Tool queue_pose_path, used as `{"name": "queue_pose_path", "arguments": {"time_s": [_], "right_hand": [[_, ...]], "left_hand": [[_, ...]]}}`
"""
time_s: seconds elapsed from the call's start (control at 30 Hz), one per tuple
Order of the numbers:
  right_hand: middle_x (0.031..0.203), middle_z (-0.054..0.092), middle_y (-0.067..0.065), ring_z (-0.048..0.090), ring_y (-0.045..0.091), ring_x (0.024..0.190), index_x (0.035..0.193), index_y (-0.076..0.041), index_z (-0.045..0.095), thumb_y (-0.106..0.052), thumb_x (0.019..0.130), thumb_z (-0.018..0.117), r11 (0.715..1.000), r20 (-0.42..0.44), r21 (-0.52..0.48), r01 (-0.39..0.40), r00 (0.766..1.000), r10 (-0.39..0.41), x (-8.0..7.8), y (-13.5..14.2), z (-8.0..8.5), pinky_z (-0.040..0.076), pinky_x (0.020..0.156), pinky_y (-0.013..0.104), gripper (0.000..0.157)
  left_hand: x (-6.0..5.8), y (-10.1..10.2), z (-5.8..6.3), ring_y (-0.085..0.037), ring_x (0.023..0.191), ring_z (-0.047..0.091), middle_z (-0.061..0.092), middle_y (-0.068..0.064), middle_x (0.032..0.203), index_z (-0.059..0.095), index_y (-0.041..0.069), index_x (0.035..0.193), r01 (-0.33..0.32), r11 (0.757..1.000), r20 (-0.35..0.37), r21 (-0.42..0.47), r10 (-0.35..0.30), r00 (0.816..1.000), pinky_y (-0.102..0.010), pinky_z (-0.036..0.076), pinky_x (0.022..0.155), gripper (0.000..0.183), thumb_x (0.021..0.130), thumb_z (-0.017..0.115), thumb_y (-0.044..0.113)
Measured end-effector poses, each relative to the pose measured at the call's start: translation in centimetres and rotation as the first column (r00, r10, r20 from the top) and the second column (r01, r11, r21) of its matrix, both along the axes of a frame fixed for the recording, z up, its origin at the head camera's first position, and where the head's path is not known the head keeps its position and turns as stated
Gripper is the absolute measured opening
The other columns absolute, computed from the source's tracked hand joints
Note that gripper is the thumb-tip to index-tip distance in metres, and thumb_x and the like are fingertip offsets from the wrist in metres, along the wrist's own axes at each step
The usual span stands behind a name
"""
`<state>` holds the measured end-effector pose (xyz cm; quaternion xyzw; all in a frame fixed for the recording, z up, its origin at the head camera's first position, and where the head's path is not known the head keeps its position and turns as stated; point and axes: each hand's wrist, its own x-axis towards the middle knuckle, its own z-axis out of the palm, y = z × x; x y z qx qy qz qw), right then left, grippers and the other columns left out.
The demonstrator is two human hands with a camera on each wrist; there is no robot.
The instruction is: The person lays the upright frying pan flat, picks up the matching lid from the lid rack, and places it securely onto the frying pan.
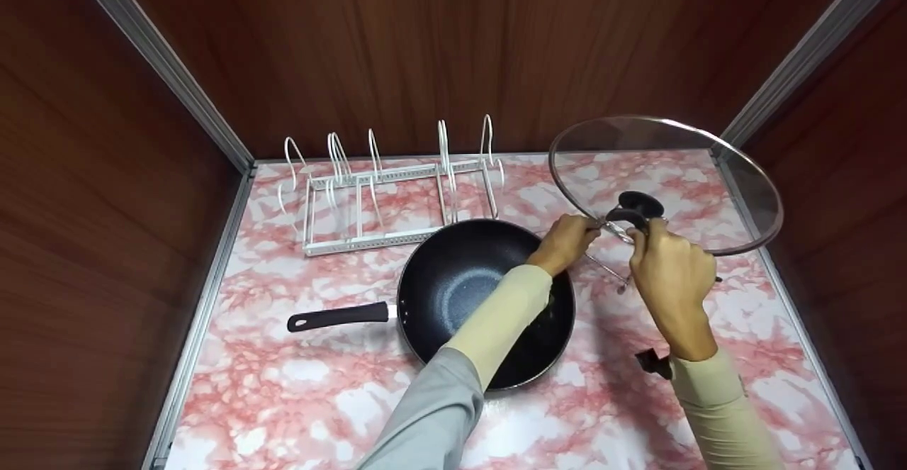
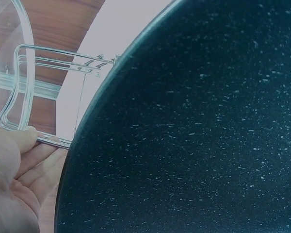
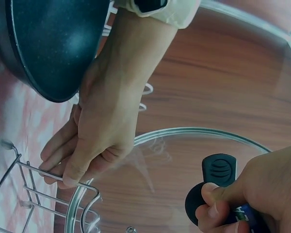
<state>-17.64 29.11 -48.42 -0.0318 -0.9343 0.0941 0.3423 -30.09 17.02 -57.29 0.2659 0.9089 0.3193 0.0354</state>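
Observation:
My right hand (image 1: pixel 673 271) grips the black handle (image 3: pixel 219 170) of a large round glass lid (image 1: pixel 698 172), which stands tilted on edge at the right. A metal wire stand (image 3: pixel 41 171) is pinched between the thumb and fingers of my left hand (image 1: pixel 565 243). In the right wrist view the lid's rim lies within the bent wire end of that stand. Under my left forearm sits a black wok (image 1: pixel 453 296), its long handle (image 1: pixel 340 316) pointing left. The left wrist view shows the wok's dark, speckled inside close beside the left hand.
Behind the wok, toward the back left, stands a white rack (image 1: pixel 368 243) with several upright wire loops. The marbled red and white tabletop (image 1: pixel 297 378) is enclosed by dark wood panels (image 1: pixel 397 52) at the back and both sides, with metal edging (image 1: pixel 212 271).

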Motion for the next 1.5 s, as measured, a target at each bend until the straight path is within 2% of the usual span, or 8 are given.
{"name": "queue_pose_path", "arguments": {"time_s": [0.2,0.5,0.8,1.13,1.5], "right_hand": [[0.064,0.065,0.029,0.063,0.060,0.057,0.094,0.003,0.066,-0.027,0.097,0.077,1.000,-0.001,-0.005,-0.006,1.000,0.006,0.1,0.0,0.4,0.041,0.045,0.067,0.032],[0.062,0.064,0.029,0.062,0.060,0.055,0.094,0.003,0.065,-0.024,0.096,0.077,1.000,-0.007,-0.010,-0.015,1.000,0.015,0.3,0.0,1.2,0.040,0.044,0.067,0.030],[0.061,0.063,0.029,0.062,0.060,0.054,0.095,0.002,0.065,-0.027,0.097,0.075,1.000,-0.015,-0.007,-0.016,1.000,0.016,0.4,0.1,1.8,0.039,0.043,0.067,0.030],[0.060,0.063,0.029,0.062,0.061,0.056,0.095,0.002,0.065,-0.025,0.095,0.078,1.000,-0.028,-0.004,-0.017,0.999,0.017,0.7,0.1,2.3,0.038,0.043,0.067,0.030],[0.060,0.062,0.028,0.062,0.060,0.054,0.094,0.003,0.065,-0.025,0.095,0.077,1.000,-0.029,0.001,-0.028,0.999,0.028,1.0,-0.1,2.8,0.038,0.043,0.066,0.030]], "left_hand": [[-0.1,0.1,0.0,-0.005,0.078,0.056,0.069,0.005,0.086,0.080,0.015,0.104,-0.006,1.000,0.017,-0.006,0.006,1.000,-0.020,0.047,0.073,0.019,0.108,0.062,0.021],[-0.1,0.2,0.0,-0.004,0.080,0.057,0.076,0.002,0.092,0.082,0.015,0.104,-0.012,1.000,0.019,-0.003,0.012,1.000,-0.020,0.048,0.075,0.019,0.108,0.064,0.021],[-0.1,0.2,-0.2,-0.006,0.077,0.053,0.061,0.007,0.080,0.081,0.013,0.101,-0.010,1.000,0.037,0.017,0.009,0.999,-0.017,0.042,0.071,0.021,0.108,0.063,0.020],[0.1,0.2,-0.2,-0.005,0.080,0.057,0.076,0.001,0.091,0.082,0.013,0.104,-0.013,1.000,0.025,0.016,0.012,1.000,-0.019,0.048,0.076,0.021,0.108,0.063,0.021],[0.1,0.2,-0.2,-0.006,0.079,0.057,0.069,0.004,0.085,0.081,0.013,0.103,-0.010,1.000,0.030,0.013,0.009,0.999,-0.019,0.047,0.075,0.020,0.108,0.063,0.020]]}}
